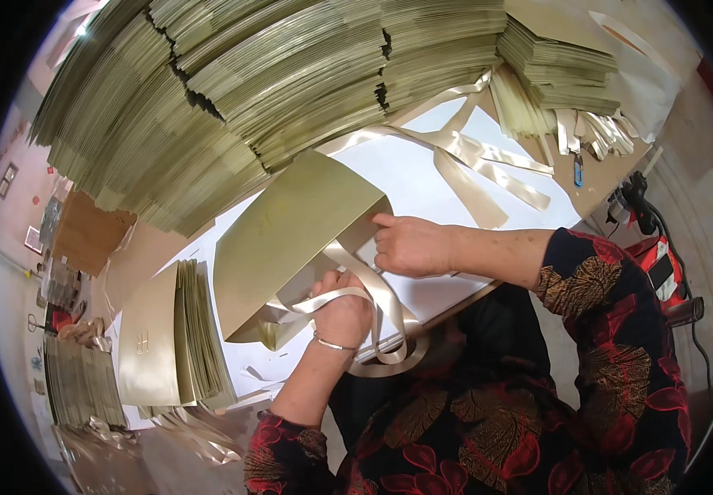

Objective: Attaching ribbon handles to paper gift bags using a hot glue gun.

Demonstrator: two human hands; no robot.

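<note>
A gold-green paper bag (299, 227) lies tilted on the white table, its open mouth facing me. My right hand (414, 246) grips the bag's right edge by the opening, one finger against the outer panel and the others curled beneath. At the mouth, my left hand (342, 312) is closed on a cream satin ribbon (385, 301). The ribbon loops from the bag's opening past this hand and hangs over the table's near edge. My left fingertips are partly hidden by ribbon, and the bag's inside is mostly out of sight.
Tall stacks of flat gold bags (290, 82) line the table's far side. Folded bags (158, 338) stand at the left. Loose ribbons (472, 157) lie at the right on the white tabletop (398, 177), with a blue cutter (578, 171) beyond them.
</note>
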